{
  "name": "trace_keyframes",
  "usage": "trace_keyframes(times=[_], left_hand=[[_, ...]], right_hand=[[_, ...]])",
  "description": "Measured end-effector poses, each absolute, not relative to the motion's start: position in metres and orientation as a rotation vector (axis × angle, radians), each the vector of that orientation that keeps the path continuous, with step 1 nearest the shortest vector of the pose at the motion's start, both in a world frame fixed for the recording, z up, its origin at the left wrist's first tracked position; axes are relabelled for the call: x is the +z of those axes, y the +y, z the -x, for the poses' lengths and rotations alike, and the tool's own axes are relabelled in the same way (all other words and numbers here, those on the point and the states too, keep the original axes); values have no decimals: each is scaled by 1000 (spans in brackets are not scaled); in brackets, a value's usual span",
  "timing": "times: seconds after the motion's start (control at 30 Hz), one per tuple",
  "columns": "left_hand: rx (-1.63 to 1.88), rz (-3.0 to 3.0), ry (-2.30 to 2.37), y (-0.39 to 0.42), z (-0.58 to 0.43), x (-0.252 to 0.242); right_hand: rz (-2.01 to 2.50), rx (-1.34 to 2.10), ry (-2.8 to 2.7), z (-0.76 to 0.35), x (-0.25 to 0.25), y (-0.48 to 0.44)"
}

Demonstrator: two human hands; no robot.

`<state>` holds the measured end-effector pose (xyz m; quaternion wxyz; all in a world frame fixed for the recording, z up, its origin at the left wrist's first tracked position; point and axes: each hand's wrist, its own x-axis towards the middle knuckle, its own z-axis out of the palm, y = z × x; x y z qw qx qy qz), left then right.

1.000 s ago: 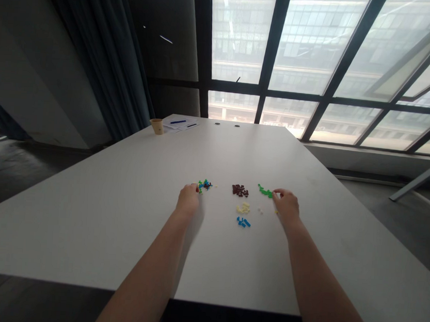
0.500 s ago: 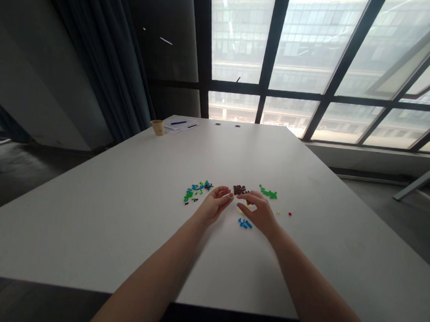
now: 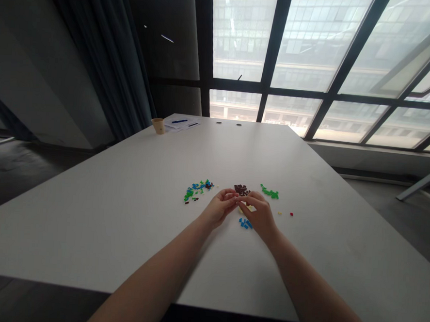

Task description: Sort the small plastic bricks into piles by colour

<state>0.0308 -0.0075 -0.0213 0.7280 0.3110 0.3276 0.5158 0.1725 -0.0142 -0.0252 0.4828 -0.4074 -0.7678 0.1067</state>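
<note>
My left hand (image 3: 220,207) and my right hand (image 3: 260,213) meet fingertip to fingertip just above a white table (image 3: 124,209). Both have curled, pinching fingers; what they pinch is too small to make out. Right behind the fingers lies a dark red pile of tiny bricks (image 3: 241,189). A cream pile (image 3: 241,210) is mostly hidden under my right hand. A small blue pile (image 3: 245,224) lies just in front of it. A green pile (image 3: 270,191) sits to the right and a mixed green and blue pile (image 3: 198,188) to the left.
Two stray pieces, a yellow piece (image 3: 280,213) and a red piece (image 3: 291,214), lie right of my hands. At the table's far left corner stand a paper cup (image 3: 158,125) and papers with a blue pen (image 3: 180,122). Big windows fill the back wall.
Both hands left the outer piles and came together at the middle. The left hand brought a small piece from the mixed pile, which now lies spread out; the fingertips have closed up.
</note>
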Motion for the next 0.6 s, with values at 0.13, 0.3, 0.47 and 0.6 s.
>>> trace_keyframes(times=[0.13,0.3,0.47,0.6], left_hand=[[1060,-658,726,-7,-30,-24],[1011,-693,735,-6,-27,-28],[971,-702,726,-6,-25,-28],[919,-699,673,-7,-24,-27]], right_hand=[[1002,198,-1893,-175,-26,-13],[1022,228,-1889,-176,-23,-14],[1013,305,-1864,-174,-20,-15],[1000,344,-1860,-174,-19,-16]])
